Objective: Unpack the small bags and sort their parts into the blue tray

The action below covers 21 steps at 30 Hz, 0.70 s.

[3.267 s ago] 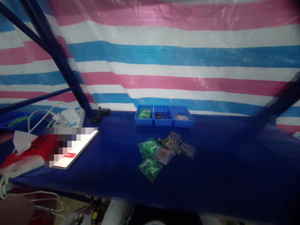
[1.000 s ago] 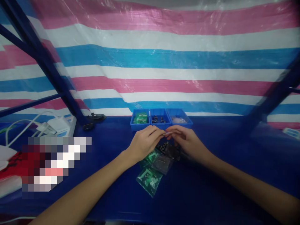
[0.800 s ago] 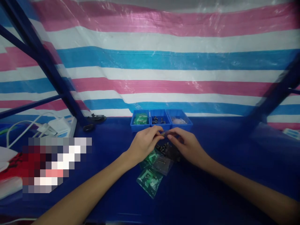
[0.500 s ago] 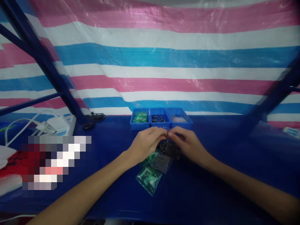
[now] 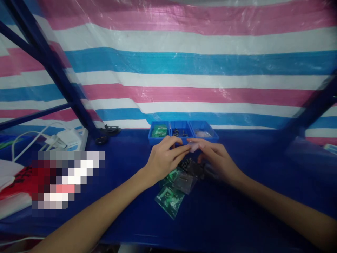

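A small clear plastic bag [image 5: 194, 147] is stretched between my hands, just in front of the blue bins. My left hand [image 5: 164, 154] pinches its left side with thumb and fingertips. At its right side, the fingers of my right hand [image 5: 218, 156] are closed on the film; the fingertips are partly hidden. Below the hands lie dark screws [image 5: 186, 163] and a black part [image 5: 197, 170]. Nearer to me are a clear bag with a small metal piece in it [image 5: 184, 183] and a clear bag with green contents [image 5: 170, 201].
Three joined blue bins stand at the back: one with green bags [image 5: 159, 131], one with dark screws [image 5: 176, 133], one with clear bags [image 5: 203, 134]. At left are a white power strip [image 5: 82, 140], cables and a red item [image 5: 18, 182]. Blue frame posts [image 5: 60, 84] flank the table.
The bag between my hands shows more plainly now, paler and spread out. My right hand has turned and shifted slightly right, its fingers stretched over the bag. The view has moved a little.
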Motion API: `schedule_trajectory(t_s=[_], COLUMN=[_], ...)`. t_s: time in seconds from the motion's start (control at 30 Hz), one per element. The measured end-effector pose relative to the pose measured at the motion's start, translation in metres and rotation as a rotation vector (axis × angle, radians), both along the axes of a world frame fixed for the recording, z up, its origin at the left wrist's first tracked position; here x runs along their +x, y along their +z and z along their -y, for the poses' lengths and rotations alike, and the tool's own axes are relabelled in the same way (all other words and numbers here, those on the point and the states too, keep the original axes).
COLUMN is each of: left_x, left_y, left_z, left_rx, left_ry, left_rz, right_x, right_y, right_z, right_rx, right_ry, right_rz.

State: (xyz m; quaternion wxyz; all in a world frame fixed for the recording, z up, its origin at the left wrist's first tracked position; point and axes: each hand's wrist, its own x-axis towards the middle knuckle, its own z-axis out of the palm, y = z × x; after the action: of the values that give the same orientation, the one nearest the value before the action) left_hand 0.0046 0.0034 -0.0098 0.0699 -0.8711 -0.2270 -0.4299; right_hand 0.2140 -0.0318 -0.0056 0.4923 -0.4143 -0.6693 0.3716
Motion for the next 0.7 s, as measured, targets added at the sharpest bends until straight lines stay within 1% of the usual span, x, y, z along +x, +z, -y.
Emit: schedule_trajectory(t_s=[0.07,0.17,0.3,0.4,0.5,0.63,0.67,0.7], left_x=[0.000,0.001,0.001,0.002,0.001,-0.001,-0.002,-0.002], left_y=[0.000,-0.002,-0.005,-0.004,-0.002,0.000,0.000,0.000], left_z=[-0.001,-0.002,-0.003,-0.002,-0.002,-0.002,-0.003,-0.004], left_rx=[-0.010,-0.042,-0.069,-0.086,-0.127,-0.175,-0.181,-0.188], left_ry=[-0.010,-0.029,0.001,0.040,0.084,0.105,0.113,0.122], left_rz=[0.015,0.013,-0.002,-0.033,-0.092,-0.170,-0.183,-0.195], right_x=[0.002,0.001,0.000,0.002,0.012,0.034,0.039,0.045], right_y=[0.000,0.004,0.008,0.010,0.015,0.022,0.023,0.023], right_z=[0.000,0.001,0.003,0.002,-0.005,-0.021,-0.026,-0.031], right_rx=[0.033,0.079,0.114,0.111,0.116,0.195,0.210,0.223], right_ry=[0.012,-0.007,-0.039,-0.070,-0.150,-0.285,-0.318,-0.360], right_rz=[0.013,0.082,0.116,0.133,0.102,-0.031,-0.015,0.049])
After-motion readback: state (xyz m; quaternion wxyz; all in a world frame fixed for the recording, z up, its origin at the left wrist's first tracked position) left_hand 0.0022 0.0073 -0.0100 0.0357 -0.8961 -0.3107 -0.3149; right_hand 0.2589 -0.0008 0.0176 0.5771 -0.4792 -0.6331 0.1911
